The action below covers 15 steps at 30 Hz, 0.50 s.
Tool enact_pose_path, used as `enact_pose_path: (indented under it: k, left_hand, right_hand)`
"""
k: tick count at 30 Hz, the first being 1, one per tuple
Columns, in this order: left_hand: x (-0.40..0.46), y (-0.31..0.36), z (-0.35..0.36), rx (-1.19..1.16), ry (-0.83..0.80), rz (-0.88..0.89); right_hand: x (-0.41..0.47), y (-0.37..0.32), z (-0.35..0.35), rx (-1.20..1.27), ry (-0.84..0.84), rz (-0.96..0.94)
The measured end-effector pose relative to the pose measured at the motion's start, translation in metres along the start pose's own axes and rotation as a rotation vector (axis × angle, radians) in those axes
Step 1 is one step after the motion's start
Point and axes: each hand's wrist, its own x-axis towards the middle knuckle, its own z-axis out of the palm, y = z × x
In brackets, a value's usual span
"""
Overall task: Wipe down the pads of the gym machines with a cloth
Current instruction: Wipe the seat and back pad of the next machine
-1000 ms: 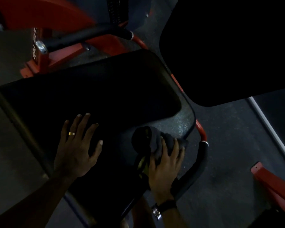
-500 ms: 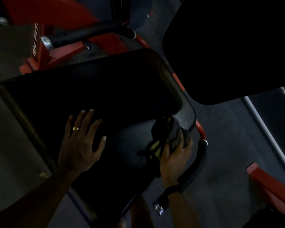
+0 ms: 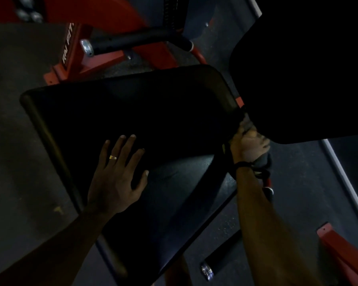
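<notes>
Nearest the camera, a black handle grip (image 3: pixel 221 257) with a chrome end cap juts out low beside the right forearm. Just beyond it lies the broad black seat pad (image 3: pixel 120 112), tilted across the middle of the view, with a faint sheen on its near right part.

The left hand (image 3: pixel 117 178) lies flat on the pad's near left area, fingers straight and spread, a gold ring (image 3: pixel 113 157) on one finger. Its grip holds nothing; the palm simply rests on the vinyl.

The right hand (image 3: pixel 248 144) is at the pad's far right corner, a dark band at its wrist. Its fingers are curled around a dark cloth (image 3: pixel 246 122), which is bunched against the pad's edge, right where the seat pad meets the lower corner of the large black back pad (image 3: pixel 310 69). Most of the cloth is lost in shadow, so its shape is hard to make out.

Below that wrist a second black handle (image 3: pixel 265 162) curves downward on the machine's right side.

Farther off, the red machine frame (image 3: pixel 74 56) stands on the dark rubber floor (image 3: pixel 19 162), carrying a black bar with a chrome cap (image 3: pixel 86 47) and white lettering too blurred to read fully. Another red frame piece (image 3: pixel 343 252) sits at the lower right.
</notes>
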Motion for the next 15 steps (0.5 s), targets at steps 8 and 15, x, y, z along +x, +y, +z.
enact_pose_path:
  k: [8,15]
  left_hand:
    - [-0.001,0.001,-0.002,0.019,-0.001,0.015]
    - [-0.001,0.000,-0.001,0.005,-0.012,0.003]
  right_hand:
    - [-0.168,0.018,-0.031,-0.002,-0.178,-0.999]
    - [-0.077,0.057,-0.030,0.020,-0.085,-0.154]
